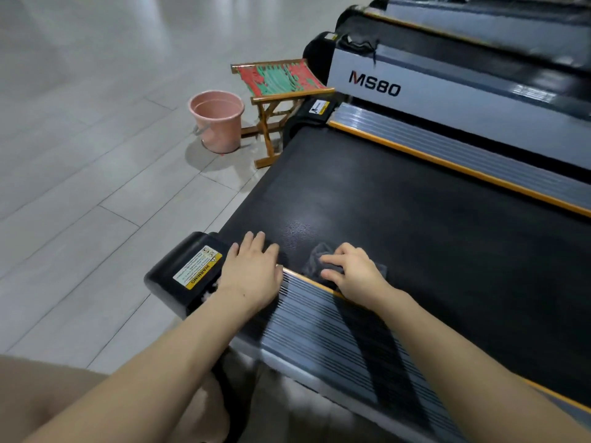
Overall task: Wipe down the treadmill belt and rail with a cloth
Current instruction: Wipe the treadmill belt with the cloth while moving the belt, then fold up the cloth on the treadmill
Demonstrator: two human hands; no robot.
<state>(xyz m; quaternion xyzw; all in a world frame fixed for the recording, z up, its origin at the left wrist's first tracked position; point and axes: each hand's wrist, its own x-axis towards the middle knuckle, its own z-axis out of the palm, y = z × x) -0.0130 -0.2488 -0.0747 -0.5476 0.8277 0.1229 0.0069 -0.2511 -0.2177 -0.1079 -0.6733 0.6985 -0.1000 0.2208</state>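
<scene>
A pale tiled floor (96, 139) is seen around the rear end of a treadmill, with a pink bucket (217, 121) and a small folding stool (276, 87) set just beyond the far corner, and a second machine marked MS80 (447, 100) alongside. The black belt (415, 225) is bordered by a ribbed grey rail (323, 318) edged in orange.

A dark grey cloth (311, 262) is pressed onto the belt's near edge, right beside the rail, under the right hand (355, 270), whose fingers are curled loosely over it rather than clenched. The left hand (252, 270) is laid flat and open, holding nothing, across the rail's end and the black end cap (188, 270).

Several slips are judged possible. The cloth could be snagged at the seam where belt meets rail if it is dragged sideways. The belt could be shifted under the braced palm, so that balance is lost. Streaks could be left if the cloth is too wet.
</scene>
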